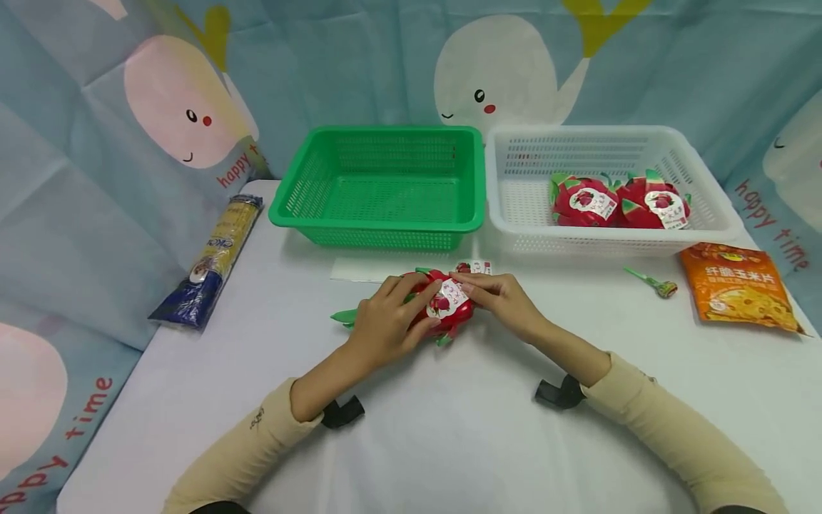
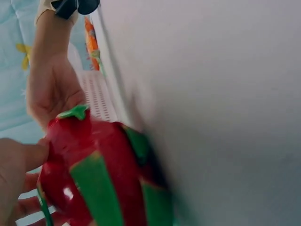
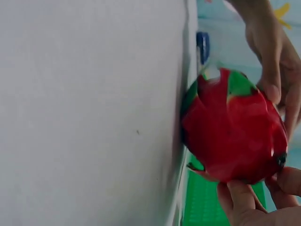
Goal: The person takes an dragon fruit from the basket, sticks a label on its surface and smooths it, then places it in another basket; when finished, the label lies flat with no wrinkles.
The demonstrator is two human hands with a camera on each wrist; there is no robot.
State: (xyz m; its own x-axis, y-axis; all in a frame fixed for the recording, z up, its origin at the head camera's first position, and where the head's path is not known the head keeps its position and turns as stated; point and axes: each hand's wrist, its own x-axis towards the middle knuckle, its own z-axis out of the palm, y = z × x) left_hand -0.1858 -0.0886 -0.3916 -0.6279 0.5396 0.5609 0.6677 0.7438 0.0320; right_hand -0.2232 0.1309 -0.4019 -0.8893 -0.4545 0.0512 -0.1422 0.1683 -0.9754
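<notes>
A red dragon fruit [image 1: 459, 314] with green leafy tips rests on the white table in front of me. A white label [image 1: 449, 298] printed with a fruit picture lies on its top. My left hand [image 1: 388, 318] grips the fruit from the left, with fingertips at the label's edge. From the other side, my right hand [image 1: 507, 300] holds it, and those fingertips touch the label's right edge. In the right wrist view, the right fingers [image 3: 240, 195] bend against the fruit's side. The left wrist view shows the fruit's red side with green strips.
Behind the fruit lie a white strip [image 1: 362, 270] and another label [image 1: 475, 266]. A green basket [image 1: 385, 225] stands beside a white basket [image 1: 520, 221] holding two labelled dragon fruits [image 1: 584, 203]. A pasta bag [image 1: 212, 260] lies left; a lollipop [image 1: 664, 288] and orange snack bag [image 1: 738, 285] lie right.
</notes>
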